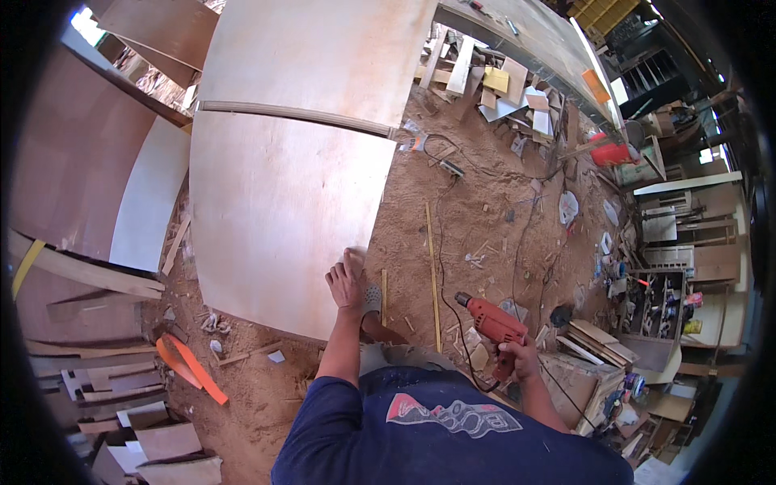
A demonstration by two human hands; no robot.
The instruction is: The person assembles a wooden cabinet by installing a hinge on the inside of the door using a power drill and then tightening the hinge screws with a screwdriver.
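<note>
My right hand [519, 356] is wrapped round the handle of a red power drill [495, 322]. The drill points up and to the left over the sawdust-covered floor, and a dark cord hangs from its grip. On a pale plywood panel [275, 210], near its lower right edge, rests my left hand [343, 283]. Its index finger stretches forward and the other fingers are loosely bent, holding nothing. A second plywood sheet [315, 48] lies beyond the first, with a narrow edge strip [295, 115] between them.
Wood offcuts [505, 85] are heaped at the back right, beneath a long workbench [533, 32]. A thin yellow strip [432, 275] and cords lie on the floor. An orange strip [190, 368] is at left, near stacked boards [105, 283]. A crowded shelf [659, 311] stands at right.
</note>
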